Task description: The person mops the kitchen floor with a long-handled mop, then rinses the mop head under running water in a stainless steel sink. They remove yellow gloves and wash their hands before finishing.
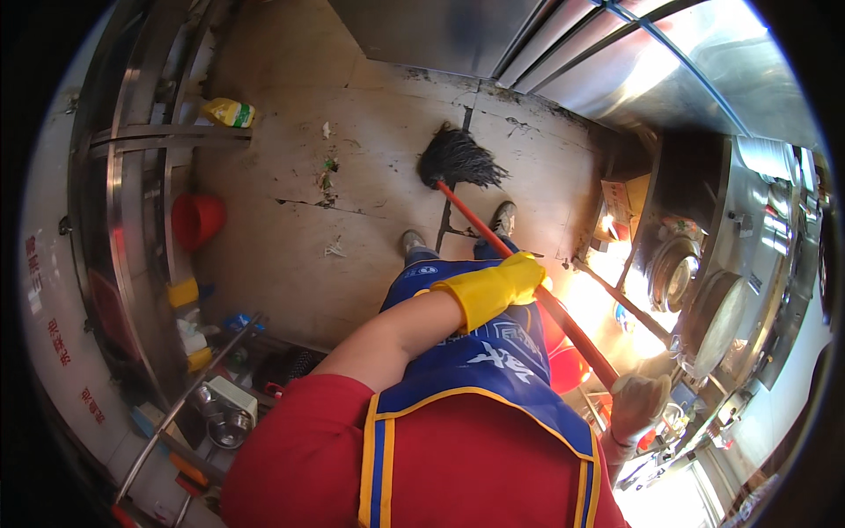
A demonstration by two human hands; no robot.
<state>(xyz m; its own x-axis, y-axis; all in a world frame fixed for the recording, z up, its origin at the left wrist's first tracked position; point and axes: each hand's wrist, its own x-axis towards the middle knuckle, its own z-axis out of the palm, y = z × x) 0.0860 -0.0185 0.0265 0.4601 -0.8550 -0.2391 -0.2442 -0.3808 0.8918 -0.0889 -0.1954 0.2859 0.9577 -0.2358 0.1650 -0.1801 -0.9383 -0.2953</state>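
Observation:
A mop with a dark string head (459,158) rests on the tiled floor (297,251), just beyond my feet. Its red handle (472,219) slants down to the right across the front of my blue apron. My left hand (521,280), in a yellow rubber glove, is closed around the middle of this handle. Near the handle's upper end, my right hand (639,402) grips it in a pale glove. Bits of food waste (327,177) and a small whitish scrap (335,247) lie on the floor left of the mop head.
Steel shelving (119,198) lines the left, with a yellow jug (229,113) and a red bucket (197,221) at its foot. A stainless steel cabinet (436,33) stands ahead. On the right are racks with metal pans (673,274) and a cardboard box (617,204).

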